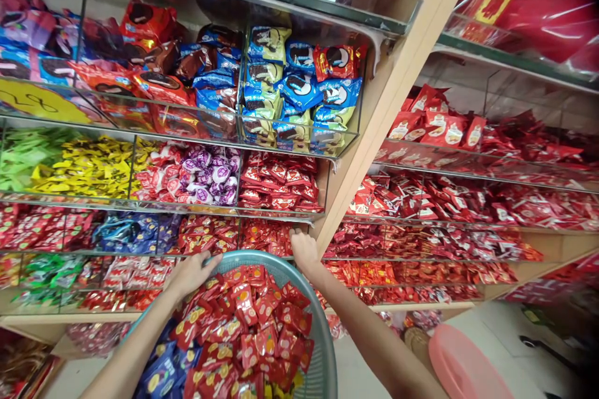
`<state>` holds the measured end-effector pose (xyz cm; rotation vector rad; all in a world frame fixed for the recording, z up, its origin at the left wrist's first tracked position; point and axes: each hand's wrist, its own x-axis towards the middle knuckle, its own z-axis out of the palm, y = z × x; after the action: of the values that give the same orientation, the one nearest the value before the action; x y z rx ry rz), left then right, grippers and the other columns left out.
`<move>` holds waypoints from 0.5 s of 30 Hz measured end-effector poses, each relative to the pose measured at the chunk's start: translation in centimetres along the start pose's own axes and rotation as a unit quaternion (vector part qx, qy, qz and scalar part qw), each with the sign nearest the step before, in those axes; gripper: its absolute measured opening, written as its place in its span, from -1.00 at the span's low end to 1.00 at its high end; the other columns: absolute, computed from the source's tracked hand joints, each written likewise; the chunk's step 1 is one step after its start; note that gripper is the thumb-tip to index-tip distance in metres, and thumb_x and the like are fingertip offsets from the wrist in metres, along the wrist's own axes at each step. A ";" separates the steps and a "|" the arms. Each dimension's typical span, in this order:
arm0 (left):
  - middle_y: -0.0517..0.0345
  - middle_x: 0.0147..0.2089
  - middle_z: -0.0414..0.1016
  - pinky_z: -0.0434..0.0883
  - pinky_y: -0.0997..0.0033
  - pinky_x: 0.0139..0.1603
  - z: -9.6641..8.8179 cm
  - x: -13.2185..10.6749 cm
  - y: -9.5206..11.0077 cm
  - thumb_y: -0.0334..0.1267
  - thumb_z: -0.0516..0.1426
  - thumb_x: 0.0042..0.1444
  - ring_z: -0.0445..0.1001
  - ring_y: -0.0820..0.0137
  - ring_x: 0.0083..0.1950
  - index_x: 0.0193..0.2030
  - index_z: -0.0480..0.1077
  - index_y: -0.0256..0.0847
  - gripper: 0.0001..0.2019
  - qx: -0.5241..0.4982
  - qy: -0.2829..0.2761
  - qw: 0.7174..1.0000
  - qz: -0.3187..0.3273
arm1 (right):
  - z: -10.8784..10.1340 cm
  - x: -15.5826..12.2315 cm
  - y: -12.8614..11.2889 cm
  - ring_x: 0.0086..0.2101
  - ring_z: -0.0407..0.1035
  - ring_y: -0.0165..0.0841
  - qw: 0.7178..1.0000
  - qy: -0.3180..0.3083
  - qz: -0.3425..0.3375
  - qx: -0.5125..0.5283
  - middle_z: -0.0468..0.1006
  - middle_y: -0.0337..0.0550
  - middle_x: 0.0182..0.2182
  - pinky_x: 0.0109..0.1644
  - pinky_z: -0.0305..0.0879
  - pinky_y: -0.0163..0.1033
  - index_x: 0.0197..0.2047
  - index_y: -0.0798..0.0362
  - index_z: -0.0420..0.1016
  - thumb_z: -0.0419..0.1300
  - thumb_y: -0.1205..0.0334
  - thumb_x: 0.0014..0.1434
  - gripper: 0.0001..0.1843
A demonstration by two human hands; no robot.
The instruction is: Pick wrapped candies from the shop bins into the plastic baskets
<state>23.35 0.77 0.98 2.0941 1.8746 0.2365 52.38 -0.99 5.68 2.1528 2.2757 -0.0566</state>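
A grey-green plastic basket (322, 349) is heaped with red wrapped sweets (248, 330) and some blue packets (161, 374) at its left. My left hand (189, 274) rests on the basket's far rim, fingers closed round it. My right hand (303, 250) reaches past the rim to a clear shelf bin of red sweets (264, 234), fingers curled down into it; what they hold is hidden.
Clear tiered bins fill the wall: blue and red biscuit packs (299, 90) on top, yellow (88, 165), green and purple sweets (210, 174) below. More red packets (444, 199) fill the right shelves past a wooden post (374, 118). A pink stool (463, 368) stands at lower right.
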 end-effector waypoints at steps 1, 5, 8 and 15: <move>0.00 -0.26 0.56 0.33 0.33 -0.30 0.0 0.0 0.0 0.29 -0.24 0.02 0.51 0.14 -0.21 -0.19 0.40 -0.09 -0.38 0.002 0.000 1.000 0.000 | -0.1 -0.9 0.2 -0.12 0.38 -0.18 1.000 0.021 0.006 0.007 0.43 0.17 -0.13 -0.17 0.30 -0.17 -0.01 0.15 0.33 -0.13 0.45 0.21 -0.65; -0.02 -0.23 0.56 0.34 0.31 -0.27 0.2 0.1 -0.1 0.29 -0.22 0.01 0.51 0.12 -0.18 -0.15 0.41 -0.11 -0.36 0.000 0.002 1.000 -0.012 | 0.5 -4.6 0.7 -0.19 0.40 -0.30 0.949 0.153 -0.004 0.276 0.48 -0.04 -0.17 -0.15 0.31 -0.23 -0.02 0.02 0.35 -0.15 0.27 0.27 -0.67; -0.01 -0.23 0.57 0.34 0.33 -0.25 0.5 0.2 -0.4 0.27 -0.17 0.00 0.51 0.14 -0.19 -0.12 0.42 -0.11 -0.39 -0.007 0.007 1.000 -0.020 | 0.9 -7.0 0.4 -0.36 0.42 -0.33 0.795 0.166 0.011 0.584 0.51 -0.11 -0.35 -0.32 0.37 -0.26 -0.12 0.07 0.41 0.01 0.05 0.18 -0.67; 0.01 -0.27 0.56 0.33 0.33 -0.27 0.4 0.2 -0.4 0.28 -0.21 0.02 0.51 0.15 -0.23 -0.16 0.41 -0.08 -0.40 -0.005 0.003 1.000 0.001 | 0.2 -10.4 -0.6 -0.44 0.40 -0.36 0.649 0.136 0.064 0.746 0.52 -0.17 -0.42 -0.41 0.37 -0.27 -0.22 0.05 0.46 0.23 0.02 -0.01 -0.67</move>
<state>23.11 0.94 0.44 2.0919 1.8708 0.2519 52.40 -11.42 5.82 2.7859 2.3208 -2.5740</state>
